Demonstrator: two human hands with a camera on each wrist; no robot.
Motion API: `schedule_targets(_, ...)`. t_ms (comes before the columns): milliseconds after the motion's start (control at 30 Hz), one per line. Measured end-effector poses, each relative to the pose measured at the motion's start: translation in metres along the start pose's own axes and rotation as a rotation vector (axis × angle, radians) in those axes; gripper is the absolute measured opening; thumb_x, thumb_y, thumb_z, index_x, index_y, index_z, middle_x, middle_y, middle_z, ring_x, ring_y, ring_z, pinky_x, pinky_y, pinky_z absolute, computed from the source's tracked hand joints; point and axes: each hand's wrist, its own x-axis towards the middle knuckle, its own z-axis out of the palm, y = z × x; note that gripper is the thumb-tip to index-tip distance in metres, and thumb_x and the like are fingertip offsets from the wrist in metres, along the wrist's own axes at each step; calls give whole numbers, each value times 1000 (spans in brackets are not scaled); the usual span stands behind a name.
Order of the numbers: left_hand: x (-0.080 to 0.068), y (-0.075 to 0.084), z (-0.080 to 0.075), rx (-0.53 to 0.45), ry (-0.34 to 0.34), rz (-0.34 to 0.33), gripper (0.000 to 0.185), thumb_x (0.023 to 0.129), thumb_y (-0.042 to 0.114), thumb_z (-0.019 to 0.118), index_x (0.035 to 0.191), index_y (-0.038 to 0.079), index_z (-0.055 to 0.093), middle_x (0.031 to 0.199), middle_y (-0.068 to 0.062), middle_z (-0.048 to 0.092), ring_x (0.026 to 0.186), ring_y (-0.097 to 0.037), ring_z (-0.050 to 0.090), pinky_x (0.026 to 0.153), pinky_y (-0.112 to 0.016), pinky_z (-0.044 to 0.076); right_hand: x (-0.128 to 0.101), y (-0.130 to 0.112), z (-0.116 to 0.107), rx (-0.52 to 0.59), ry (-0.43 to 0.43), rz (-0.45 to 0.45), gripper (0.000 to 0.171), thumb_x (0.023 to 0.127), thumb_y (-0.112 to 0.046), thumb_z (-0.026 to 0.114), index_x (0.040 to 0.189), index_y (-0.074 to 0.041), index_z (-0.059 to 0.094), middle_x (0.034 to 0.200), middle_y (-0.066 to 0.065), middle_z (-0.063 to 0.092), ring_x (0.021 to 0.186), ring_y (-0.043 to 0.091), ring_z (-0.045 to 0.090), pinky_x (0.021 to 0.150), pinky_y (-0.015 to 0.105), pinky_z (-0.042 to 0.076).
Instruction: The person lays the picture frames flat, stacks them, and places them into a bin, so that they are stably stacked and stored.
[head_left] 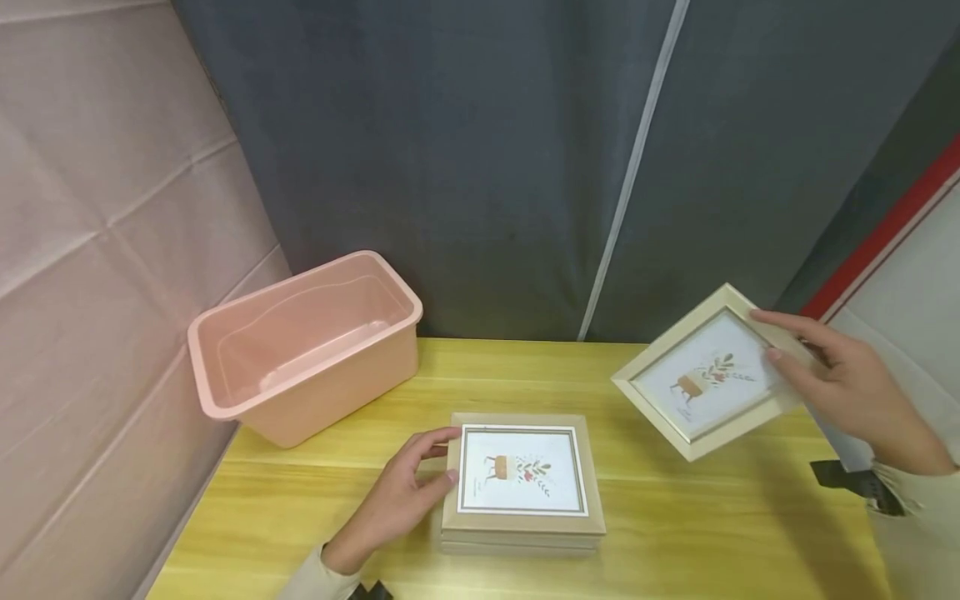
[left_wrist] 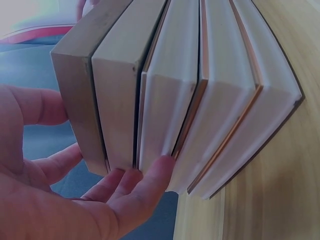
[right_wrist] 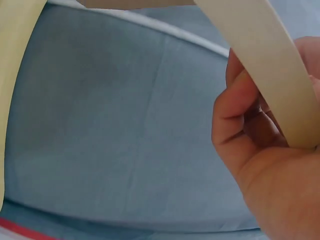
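Observation:
My right hand [head_left: 858, 387] pinches a picture frame [head_left: 705, 379] by its right edge, holding it tilted above the table's right side. Its border is pale cream, and the print shows a brown plant pot with leaves. In the right wrist view, the frame's edge [right_wrist: 270, 65] passes between thumb and curled fingers. A stack of similar picture frames [head_left: 522, 471] lies at the front middle of the table. Alongside the stack's left side is my left hand [head_left: 397, 500], its spread fingers touching the edges. Several stacked frames [left_wrist: 170, 95] show from the side in the left wrist view.
A pink plastic bin [head_left: 307, 342] stands at the back left of the yellow wooden table [head_left: 675, 533]. Dark grey cloth [head_left: 450, 167] hangs behind. A pale cloth wall [head_left: 112, 250] rises on the left, and a red-edged white panel [head_left: 900, 250] on the right.

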Motion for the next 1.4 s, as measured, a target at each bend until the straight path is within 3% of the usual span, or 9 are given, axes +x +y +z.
schedule_targets(167,0,0,0,2,-1,3,52,102,22,71,150,30,55,155,-7,51,139,-38,52,103,-51,58,1,-15,9,20,19,-38,53,100,2,67,150,-15,61,108,-34,61,39,1,33,36,24,28)
schedule_targets(300,0,1,0,2,-7,9,51,102,22,70,151,29,55,155,-8,52,139,-38,52,103,-50,59,1,-26,17,73,28,-60,55,98,7,67,149,-12,61,115,-32,63,53,-4,55,41,19,39)
schedule_targets(400,0,2,0,6,-11,17,52,102,23,71,151,28,55,154,-10,52,139,-38,51,103,-51,59,0,-32,23,97,42,-84,56,96,10,68,148,-10,63,111,-29,66,62,-4,63,44,19,43)
schedule_targets(600,1,5,0,17,0,4,52,101,23,72,150,30,56,153,-8,53,139,-38,51,103,-49,59,-3,-44,37,119,51,-130,60,91,14,71,146,-8,63,101,-27,69,62,-4,63,46,16,45)
schedule_targets(833,4,12,-1,44,65,9,51,99,16,72,147,30,58,149,1,55,137,-28,55,107,-44,58,-4,-59,48,175,20,-213,63,89,20,69,147,-4,62,110,-21,70,68,-2,66,53,15,51)
schedule_targets(967,6,21,-2,117,111,63,52,98,18,74,147,28,58,147,4,57,136,-29,57,110,-47,56,-5,-65,53,224,22,-245,62,88,22,66,146,0,60,118,-18,71,71,-1,68,56,15,54)
schedule_targets(1100,11,31,-4,156,123,191,52,99,24,75,148,22,57,146,0,59,134,-29,59,108,-50,56,-4,-71,60,298,25,-277,63,85,27,64,144,5,60,118,-13,71,73,1,68,58,14,54)
schedule_targets(1300,27,48,-6,123,77,321,51,102,32,71,150,23,55,149,0,58,135,-26,58,107,-52,57,-2,-82,74,530,6,-358,60,82,34,57,139,16,58,116,5,72,74,8,69,58,17,56)
schedule_targets(1400,36,57,-6,77,31,357,52,103,28,69,151,23,53,151,2,57,138,-22,56,110,-49,56,-4,-90,80,549,-30,-315,59,86,31,58,142,13,58,120,3,70,77,8,70,59,19,58)
